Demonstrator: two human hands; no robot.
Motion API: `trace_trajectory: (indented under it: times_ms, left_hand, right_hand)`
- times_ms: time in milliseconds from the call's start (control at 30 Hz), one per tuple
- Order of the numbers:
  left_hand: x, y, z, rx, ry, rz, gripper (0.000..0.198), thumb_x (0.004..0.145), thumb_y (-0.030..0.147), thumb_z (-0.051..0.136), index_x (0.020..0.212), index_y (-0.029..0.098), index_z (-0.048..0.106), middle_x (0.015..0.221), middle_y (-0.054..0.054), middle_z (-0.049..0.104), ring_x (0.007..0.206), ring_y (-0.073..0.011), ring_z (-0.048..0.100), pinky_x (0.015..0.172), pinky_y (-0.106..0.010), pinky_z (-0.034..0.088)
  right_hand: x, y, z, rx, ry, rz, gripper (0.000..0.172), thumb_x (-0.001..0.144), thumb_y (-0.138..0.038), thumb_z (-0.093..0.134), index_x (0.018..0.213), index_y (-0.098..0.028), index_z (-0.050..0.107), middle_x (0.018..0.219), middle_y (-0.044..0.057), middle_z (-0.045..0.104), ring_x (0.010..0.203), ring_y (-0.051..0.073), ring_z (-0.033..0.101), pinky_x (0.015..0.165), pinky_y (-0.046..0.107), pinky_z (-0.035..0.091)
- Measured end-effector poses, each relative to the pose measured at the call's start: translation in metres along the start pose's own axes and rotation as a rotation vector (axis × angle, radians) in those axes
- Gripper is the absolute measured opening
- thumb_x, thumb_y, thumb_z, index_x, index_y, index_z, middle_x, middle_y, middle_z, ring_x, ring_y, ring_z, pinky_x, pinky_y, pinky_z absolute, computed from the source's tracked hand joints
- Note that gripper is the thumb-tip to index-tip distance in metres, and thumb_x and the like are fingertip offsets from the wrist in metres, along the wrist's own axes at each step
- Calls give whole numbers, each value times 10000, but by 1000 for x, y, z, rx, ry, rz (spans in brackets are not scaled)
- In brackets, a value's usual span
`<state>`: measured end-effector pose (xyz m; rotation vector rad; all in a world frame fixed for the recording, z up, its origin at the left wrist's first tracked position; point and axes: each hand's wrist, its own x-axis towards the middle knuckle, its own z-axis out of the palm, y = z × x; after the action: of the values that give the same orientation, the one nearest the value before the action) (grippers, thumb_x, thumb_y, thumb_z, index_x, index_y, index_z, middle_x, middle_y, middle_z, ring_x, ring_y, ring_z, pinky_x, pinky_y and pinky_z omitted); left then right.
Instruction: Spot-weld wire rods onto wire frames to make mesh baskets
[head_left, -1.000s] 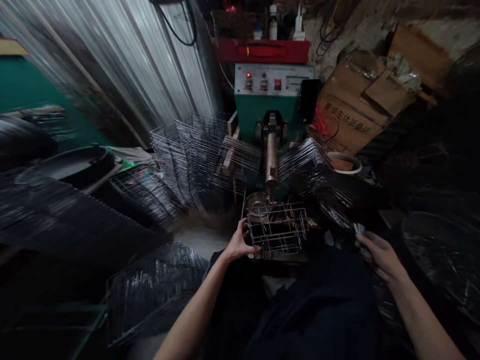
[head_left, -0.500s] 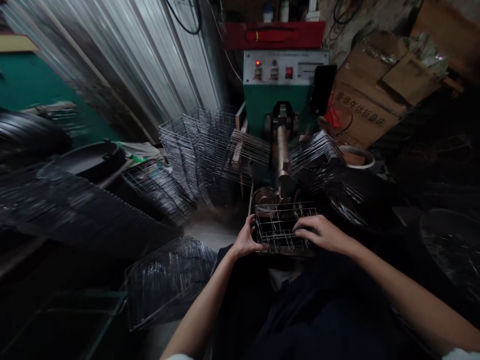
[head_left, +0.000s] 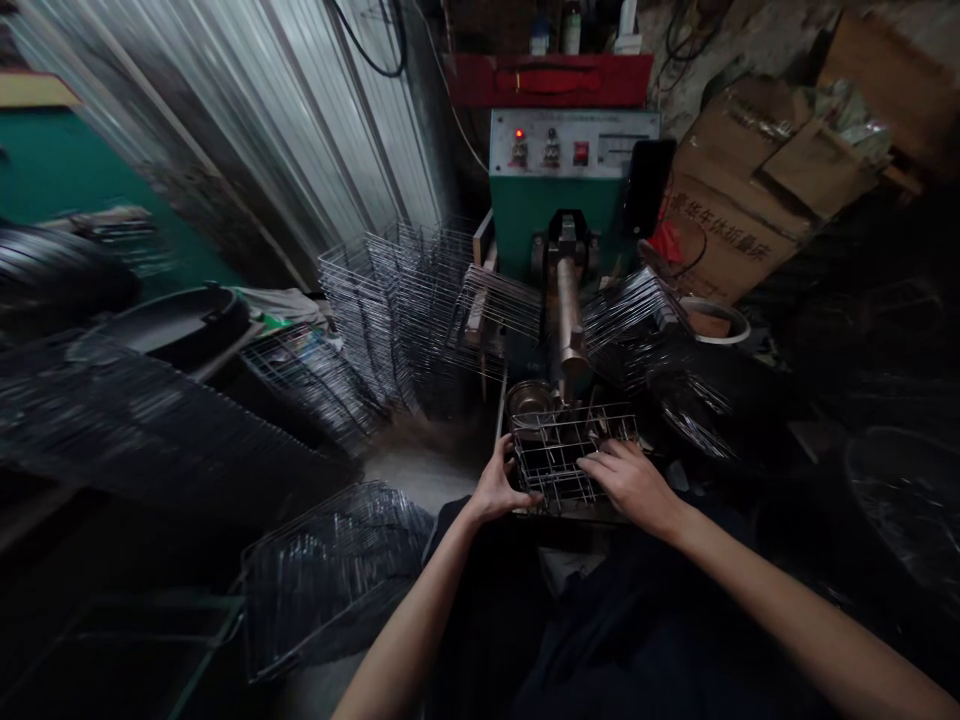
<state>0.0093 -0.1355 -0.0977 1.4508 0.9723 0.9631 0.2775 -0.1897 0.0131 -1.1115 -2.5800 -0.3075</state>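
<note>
A small wire rack [head_left: 556, 462] lies level in front of me, under the copper-coloured electrode arm [head_left: 570, 315] of a green spot welder [head_left: 517, 215]. My left hand [head_left: 496, 488] grips the rack's left edge, thumb along the near side and fingers at the far side. Over the rack's right half is my right hand [head_left: 634, 485], its fingers bent together onto the wires. Whether a loose wire is under those fingers I cannot make out. A round metal cup [head_left: 529, 398] sits just behind the rack's far left corner.
Nested wire baskets [head_left: 390, 300] stand left of the welder, and more wire racks [head_left: 337, 565] lie lower left. Bundles of straight wire [head_left: 626, 310] rest on the right. A phone [head_left: 649, 185] hangs beside the control panel [head_left: 574, 145]. Cardboard boxes [head_left: 735, 215] lean at the back right.
My right hand has moved slightly left and down, further over the rack's wires. The left hand keeps its grip. The whole view has shifted a little.
</note>
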Motion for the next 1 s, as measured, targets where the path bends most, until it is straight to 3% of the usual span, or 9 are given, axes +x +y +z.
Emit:
trace_trajectory:
  times_ms: [167,333,700,867,1000]
  left_hand:
    - [10,-7,-2,1,-5,36,1189,500,310,938,1464,268,245,1432,-154,402,1298,-355,504,1102,-588,405]
    - [22,-2,-7,17,-20,63,1154,510,310,930,1449,261,261,1441,-157,409,1296,-350,510,1102,-572,415]
    - [34,3,-10,-19,-22,45,1093,525,284,908,1415,280,274,1434,-147,416,1183,-310,600,1017,-532,501]
    - [35,5,-10,-24,-2,7,1087,518,269,909,1401,285,276,1386,-135,457,1111,-288,641,973,-508,533]
    - [50,12,-18,4,22,-19,1054,526,284,908,1389,284,302,1338,-109,481,1132,-294,635,978,-511,535]
  right_hand:
    - [1,6,13,31,75,32,298,943,-84,536,1199,-148,673,1101,82,719,953,241,558,819,359,431]
    - [7,10,22,16,92,52,301,933,-97,567,1203,-163,683,1116,87,724,966,248,571,801,362,431]
    - [20,17,25,85,99,120,320,954,-95,538,1236,-202,646,1133,70,704,1028,254,563,880,386,444]
    - [28,19,21,157,135,221,155,1007,-224,516,1060,-189,658,958,83,657,921,229,550,843,342,449]
    - [41,29,27,101,184,270,196,1017,-290,507,906,-196,638,888,74,608,862,224,524,816,333,438]
